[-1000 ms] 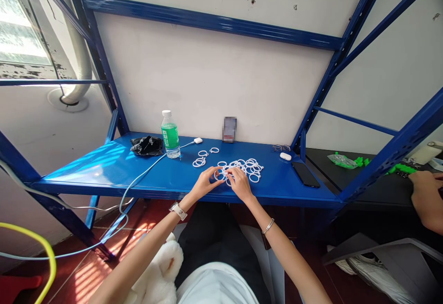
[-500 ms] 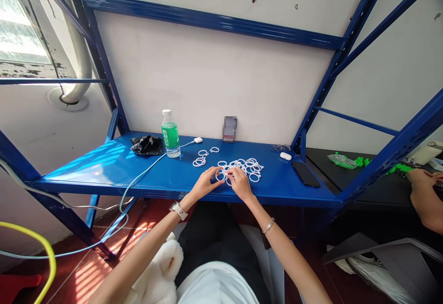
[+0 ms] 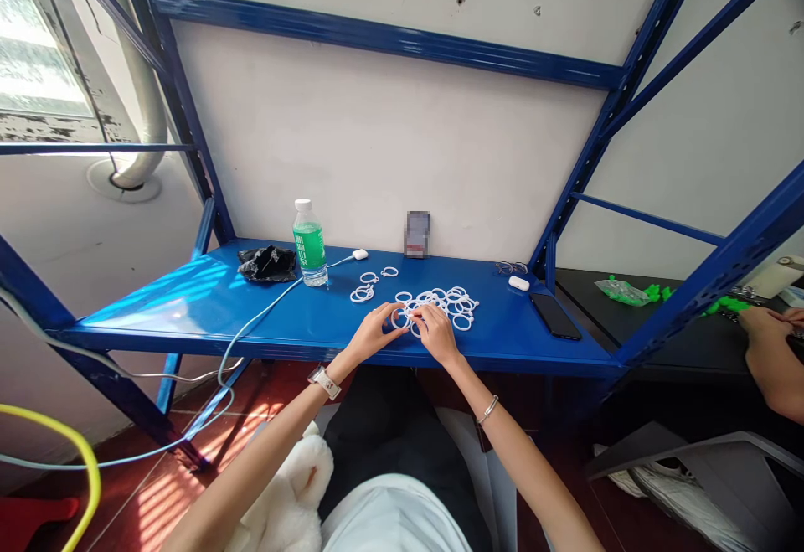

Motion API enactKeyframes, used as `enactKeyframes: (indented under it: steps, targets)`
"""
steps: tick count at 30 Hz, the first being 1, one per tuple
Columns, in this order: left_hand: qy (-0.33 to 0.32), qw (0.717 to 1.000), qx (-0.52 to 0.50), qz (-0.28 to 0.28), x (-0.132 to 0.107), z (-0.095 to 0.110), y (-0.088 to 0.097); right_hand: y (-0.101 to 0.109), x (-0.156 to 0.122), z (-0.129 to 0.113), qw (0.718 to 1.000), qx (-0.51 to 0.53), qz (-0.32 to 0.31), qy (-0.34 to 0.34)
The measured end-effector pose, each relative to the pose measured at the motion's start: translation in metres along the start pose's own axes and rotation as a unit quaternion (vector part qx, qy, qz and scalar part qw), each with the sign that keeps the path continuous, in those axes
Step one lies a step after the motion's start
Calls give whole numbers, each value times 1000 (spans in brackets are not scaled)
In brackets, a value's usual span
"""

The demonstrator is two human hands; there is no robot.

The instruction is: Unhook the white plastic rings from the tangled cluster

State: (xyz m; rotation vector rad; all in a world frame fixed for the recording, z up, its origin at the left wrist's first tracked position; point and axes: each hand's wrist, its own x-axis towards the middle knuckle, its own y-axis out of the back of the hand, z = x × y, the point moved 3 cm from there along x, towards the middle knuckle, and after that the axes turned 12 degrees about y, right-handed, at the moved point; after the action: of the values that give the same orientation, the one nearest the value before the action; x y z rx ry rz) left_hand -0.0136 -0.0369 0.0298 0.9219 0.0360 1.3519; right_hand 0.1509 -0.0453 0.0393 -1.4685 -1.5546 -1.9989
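Both your hands are over the near edge of the bench [image 3: 188, 309], around its middle. Your left hand [image 3: 375, 332] is grasping a white ring [image 3: 394, 320], thumb and index finger at its left side. Your right hand [image 3: 433, 332] pinches at the right side of the same ring, thumb and finger close together; fingertips partly hide the contact. The ring is at the near left edge of a pile of white rings [image 3: 443, 299], which spreads right and far from your fingers, many overlapping. A few loose rings [image 3: 363, 293] lie apart, left and far of the pile.

Left on the bench: bottle [image 3: 310, 244] upright, green label, white cap; black plastic bag [image 3: 267, 265] crumpled just left of it. White plug [image 3: 359, 255] on a cable right of the bottle. Far side, a phone [image 3: 417, 234] stands against the wall, screen blurred. Right side: glasses [image 3: 511, 268], small white case [image 3: 518, 283] just nearer, black phone [image 3: 555, 317] lying flat. You have a watch [image 3: 324, 383] on your left wrist, bracelet [image 3: 487, 410] on your right. Far right, a co-worker's hand [image 3: 770, 351] is at a second, black bench [image 3: 678, 343] with green pieces [image 3: 657, 293].
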Motion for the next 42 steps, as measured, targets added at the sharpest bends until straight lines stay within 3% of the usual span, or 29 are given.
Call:
enactKeyframes:
  steps: [11,16,21,27,31,42]
  targets:
    - [4,1000,25,11,0,-1,-1,1,1,-2,1000,-4,-1,-7]
    - [25,989,115,86,1,-10,3,4,-2,4,995,-66,52,-62]
    - [90,952,249,153,2,-36,14,2,-5,12,986,-101,75,-111]
    - [139,938,285,141,2,-54,19,-2,-8,17,983,-117,64,-124]
    - [128,942,278,139,3,-52,17,-2,-8,16,984,-121,80,-101]
    - [110,950,250,152,5,-45,24,-3,-5,14,986,-110,33,-119]
